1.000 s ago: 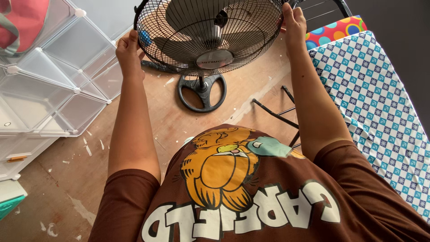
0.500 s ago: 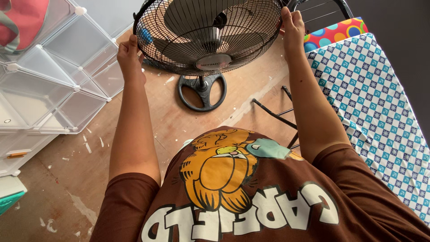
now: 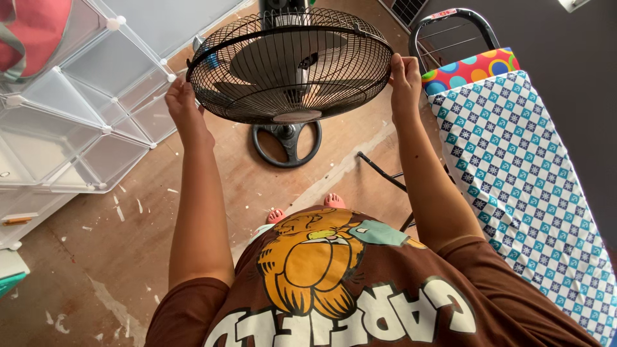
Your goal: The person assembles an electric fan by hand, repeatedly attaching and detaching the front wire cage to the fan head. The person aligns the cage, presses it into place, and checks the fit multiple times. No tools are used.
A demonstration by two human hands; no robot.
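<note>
Below the camera, a brown printed shirt fills the foreground. Both bare arms reach up from it: the left hand grips the left rim of the black fan cage, the right hand grips its right rim. Under the cage, the round fan base stands on the wooden floor. Clear plastic cube shelves sit left, a checkered ironing board right.
</note>
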